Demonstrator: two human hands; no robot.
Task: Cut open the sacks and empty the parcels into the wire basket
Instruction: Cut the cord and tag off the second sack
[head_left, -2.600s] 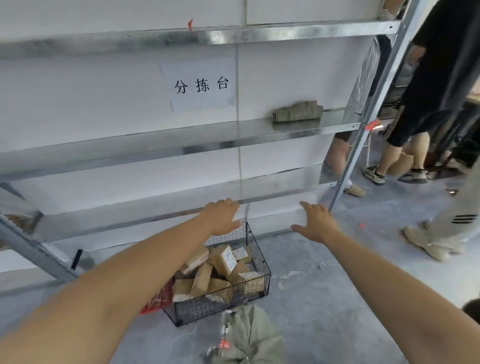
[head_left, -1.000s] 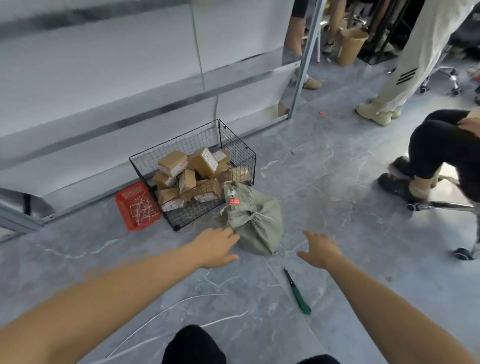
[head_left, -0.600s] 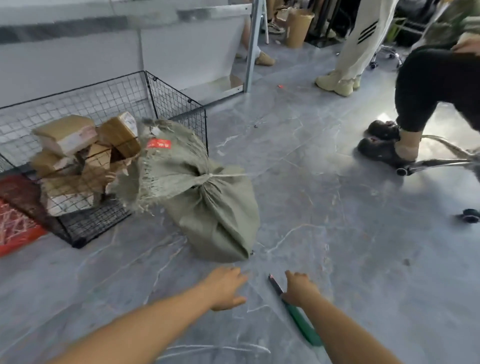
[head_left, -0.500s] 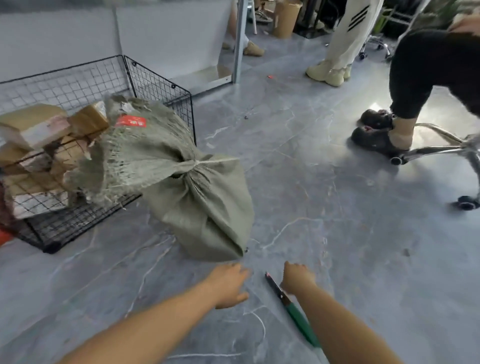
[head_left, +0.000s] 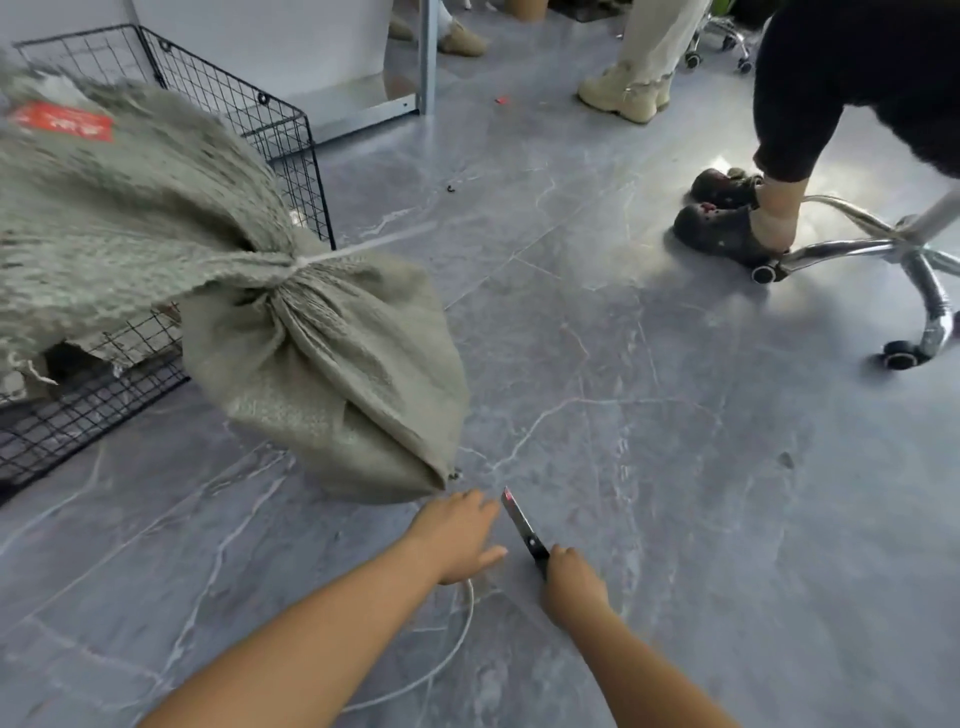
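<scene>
Ready to cut
The right hand (head_left: 571, 584) now grips the knife (head_left: 523, 524) that lay on the floor; the left hand (head_left: 457, 535), open, nears the tied sack (head_left: 322, 364).

The sack (head_left: 322, 374) is woven in dull grey-green and marked with a red label (head_left: 61, 122). Behind the sack a black grid-mesh wire basket (head_left: 270, 124) is seen; under it, a grey floor (head_left: 675, 467) veined white.
</scene>
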